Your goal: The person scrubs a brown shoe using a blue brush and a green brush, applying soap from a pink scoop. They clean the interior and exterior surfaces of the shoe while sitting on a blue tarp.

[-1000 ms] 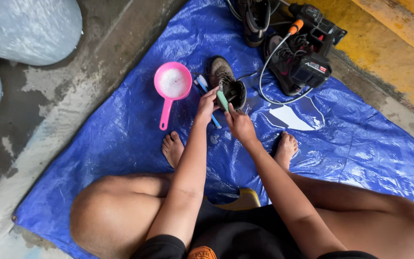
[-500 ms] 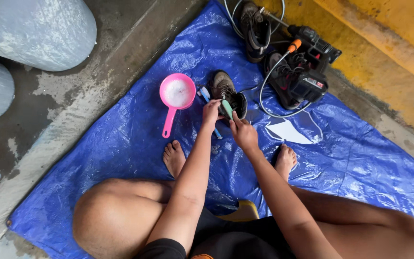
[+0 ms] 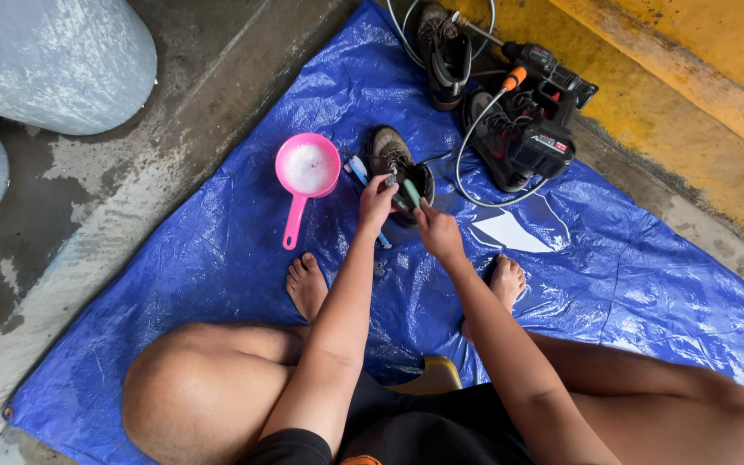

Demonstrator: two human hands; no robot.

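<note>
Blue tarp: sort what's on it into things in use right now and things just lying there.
In use: dark shoe; green-handled brush in right hand; left hand on the shoe; pink scoop of suds.

Lying about: second shoe; black power tool with hose; white scrap.

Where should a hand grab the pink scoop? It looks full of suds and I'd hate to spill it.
Grip the pink scoop by its straight handle, coming from the person's side and slightly left. The handle points back toward the left foot and lies bare on the blue tarp, while the round bowl holds foam, so lifting there probably keeps it level.
</note>
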